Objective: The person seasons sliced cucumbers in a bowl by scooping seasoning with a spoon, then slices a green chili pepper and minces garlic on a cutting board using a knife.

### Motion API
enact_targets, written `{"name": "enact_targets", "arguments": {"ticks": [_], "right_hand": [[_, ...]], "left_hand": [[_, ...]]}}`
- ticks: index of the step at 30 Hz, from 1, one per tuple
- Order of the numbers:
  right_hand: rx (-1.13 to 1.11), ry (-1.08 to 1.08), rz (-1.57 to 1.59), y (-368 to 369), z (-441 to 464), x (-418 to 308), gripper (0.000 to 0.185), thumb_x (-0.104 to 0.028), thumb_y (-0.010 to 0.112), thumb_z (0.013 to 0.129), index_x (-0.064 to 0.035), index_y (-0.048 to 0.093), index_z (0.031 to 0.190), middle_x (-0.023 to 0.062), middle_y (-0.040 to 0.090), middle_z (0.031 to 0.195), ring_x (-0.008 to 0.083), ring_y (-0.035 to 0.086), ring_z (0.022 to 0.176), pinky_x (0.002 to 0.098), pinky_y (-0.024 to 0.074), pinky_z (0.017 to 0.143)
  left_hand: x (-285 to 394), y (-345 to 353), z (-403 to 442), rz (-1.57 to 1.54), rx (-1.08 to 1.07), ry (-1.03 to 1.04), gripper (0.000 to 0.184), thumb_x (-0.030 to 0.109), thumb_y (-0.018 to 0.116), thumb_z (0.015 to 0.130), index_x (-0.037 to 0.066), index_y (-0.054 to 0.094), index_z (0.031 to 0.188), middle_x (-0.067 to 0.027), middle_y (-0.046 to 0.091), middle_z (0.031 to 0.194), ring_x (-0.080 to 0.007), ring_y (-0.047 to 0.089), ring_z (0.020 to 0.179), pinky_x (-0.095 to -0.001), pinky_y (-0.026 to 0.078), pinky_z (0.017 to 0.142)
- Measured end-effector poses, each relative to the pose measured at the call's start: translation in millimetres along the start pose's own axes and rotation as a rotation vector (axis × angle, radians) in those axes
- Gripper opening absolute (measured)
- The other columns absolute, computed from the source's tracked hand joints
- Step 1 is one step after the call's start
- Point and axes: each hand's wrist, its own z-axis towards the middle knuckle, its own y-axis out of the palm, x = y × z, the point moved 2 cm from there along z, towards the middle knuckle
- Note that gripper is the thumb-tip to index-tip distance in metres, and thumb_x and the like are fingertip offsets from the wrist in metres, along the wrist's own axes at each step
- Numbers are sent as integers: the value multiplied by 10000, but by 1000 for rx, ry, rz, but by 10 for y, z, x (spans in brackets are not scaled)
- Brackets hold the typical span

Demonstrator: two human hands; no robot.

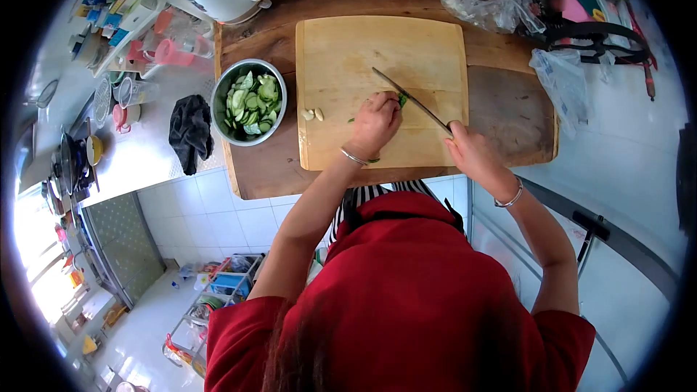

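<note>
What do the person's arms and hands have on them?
The left hand and right hand wear no gloves. Each wrist has a thin, shiny, silvery bracelet: left bracelet, right bracelet. The red sleeves are short and stop above the elbows.

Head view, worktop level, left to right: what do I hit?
Black cloth, metal bowl of green slices, garlic cloves, left hand, right hand, white plastic bag.
</note>
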Motion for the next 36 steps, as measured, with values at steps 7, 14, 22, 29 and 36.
{"name": "enact_targets", "arguments": {"ticks": [7, 14, 22, 29, 36], "right_hand": [[-21, -42, -63, -41, 19, -50, 214, -183, 575, 871, -43, 435, 952, 182, 605, 720, 379, 612, 659, 455, 492, 555], [-115, -14, -35, 31, 193, -13, 219, -183, 574, 875, -40, 427, 952, 177, 609, 723, 377, 612, 659, 455, 490, 548], [-115, -17, 34, -57, 64, -38, 210, -162, 564, 875, -31, 419, 951, 188, 601, 710, 395, 600, 642, 470, 477, 543], [-125, 5, -37, 194, 271, -50, 221, -171, 563, 875, -21, 421, 955, 194, 601, 702, 401, 607, 635, 474, 481, 551], [-38, -75, 47, 130, 131, -15, 232, -213, 549, 888, -21, 439, 958, 198, 616, 706, 400, 613, 635, 489, 475, 540]], "left_hand": [[-9, -10, 2, 20, -3, 4, 110, 30, 656, 693, 25, 590, 781, -83, 596, 935, -273, 576, 838, -368, 480, 737], [-23, 15, -16, 14, -3, -27, 113, 21, 657, 695, 21, 596, 791, -78, 597, 933, -267, 581, 846, -366, 483, 740], [-30, -5, -28, 17, 25, 5, 58, 58, 646, 734, 31, 600, 758, -53, 588, 910, -239, 562, 811, -349, 484, 703], [6, -49, -12, 6, 22, 2, 41, 41, 646, 732, 29, 609, 743, -56, 593, 907, -235, 569, 821, -344, 496, 705], [-224, 143, -219, 155, 57, 52, 93, 40, 677, 713, 30, 604, 771, -75, 607, 889, -268, 600, 811, -365, 511, 712]]}}
